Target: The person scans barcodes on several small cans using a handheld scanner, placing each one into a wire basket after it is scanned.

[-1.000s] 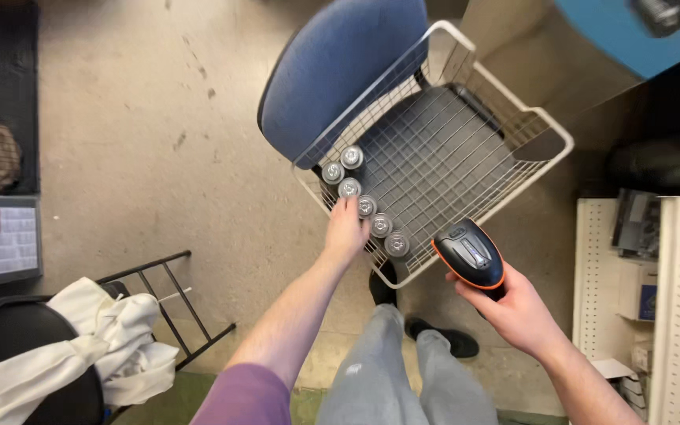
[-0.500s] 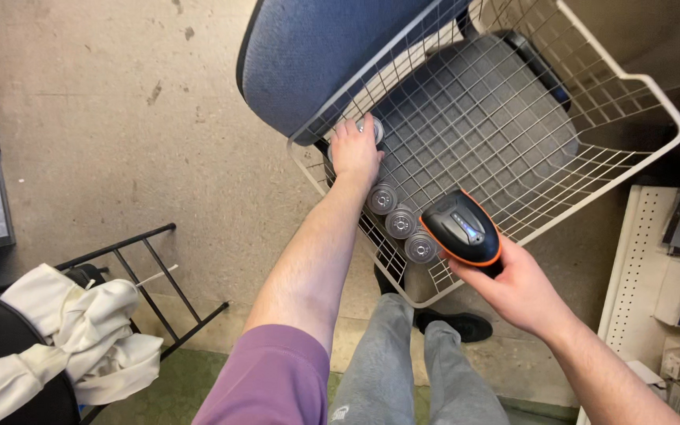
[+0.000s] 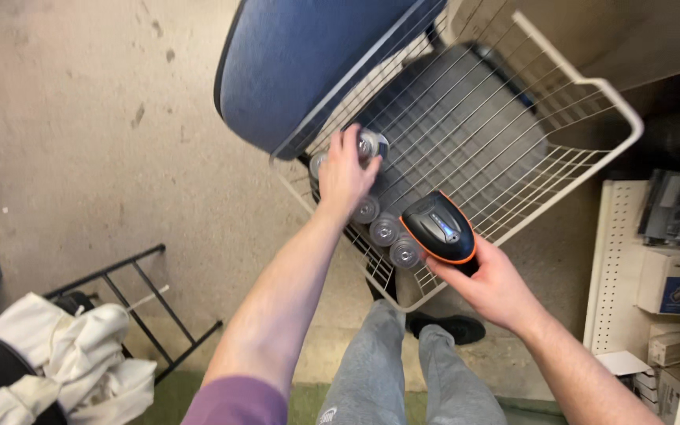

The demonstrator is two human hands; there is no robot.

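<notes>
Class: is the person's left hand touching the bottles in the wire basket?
Touching. The head view shows the left hand lying on the bottles, fingers over one cap.

Two bare forearms are seen from above, each ending in an ungloved hand: the left hand [image 3: 345,175] and the right hand [image 3: 491,285]. A purple sleeve [image 3: 238,403] is worn pushed up on the left arm (only its edge is shown). The legs are clad in grey sweatpants [image 3: 403,378], and one black shoe [image 3: 444,327] is visible below.
</notes>
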